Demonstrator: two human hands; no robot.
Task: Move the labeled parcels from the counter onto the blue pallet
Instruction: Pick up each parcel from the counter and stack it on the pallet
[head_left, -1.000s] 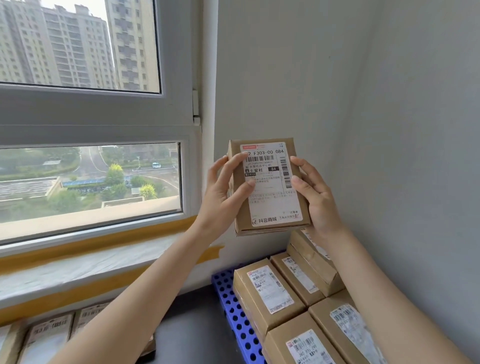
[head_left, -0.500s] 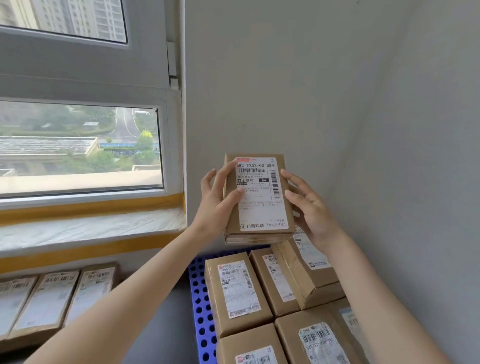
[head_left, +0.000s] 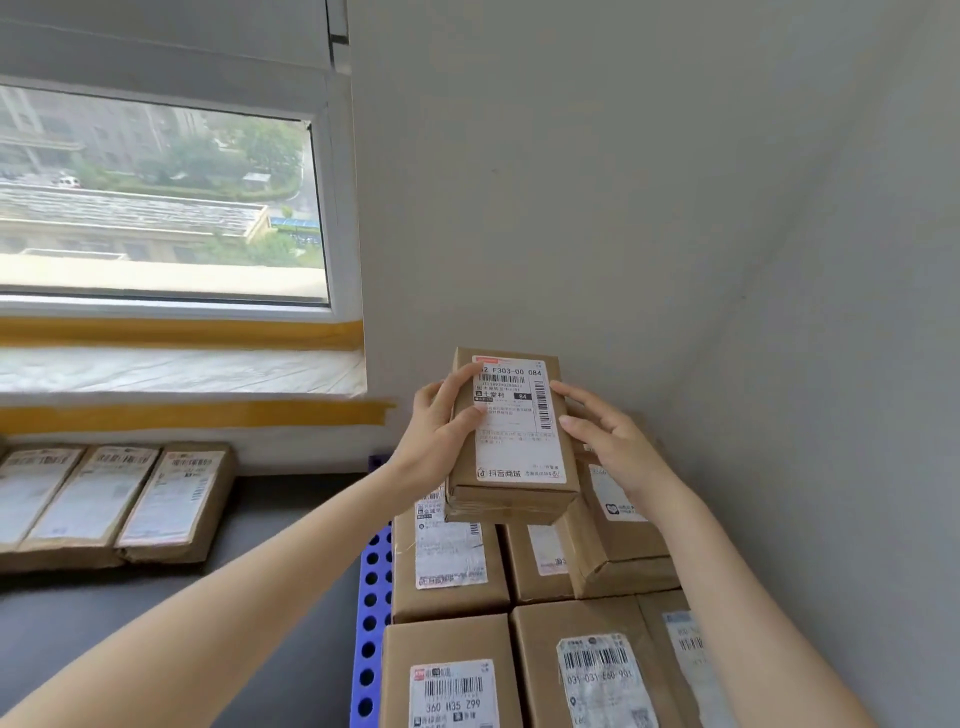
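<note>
I hold a brown cardboard parcel (head_left: 514, 431) with a white barcode label, its label towards me, just above the boxes at the back of the blue pallet (head_left: 370, 597). My left hand (head_left: 436, 441) grips its left edge, fingers curled over the label. My right hand (head_left: 608, 447) touches the right edge with fairly straight, spread fingers. Several labeled parcels (head_left: 449, 561) fill the pallet, and one more parcel (head_left: 615, 551) lies tilted on top of them under my right hand. Three labeled parcels (head_left: 171, 499) lie side by side on the dark counter (head_left: 260, 597) at the left.
Grey walls (head_left: 727, 312) meet in a corner right behind and to the right of the pallet. A window sill (head_left: 182, 369) with yellow tape runs above the counter parcels. The pallet's perforated left edge borders the counter.
The held parcel has come down from chest height towards the stacked boxes on the pallet. My right hand's fingers have loosened to the parcel's edge. More of the counter parcels show at the left.
</note>
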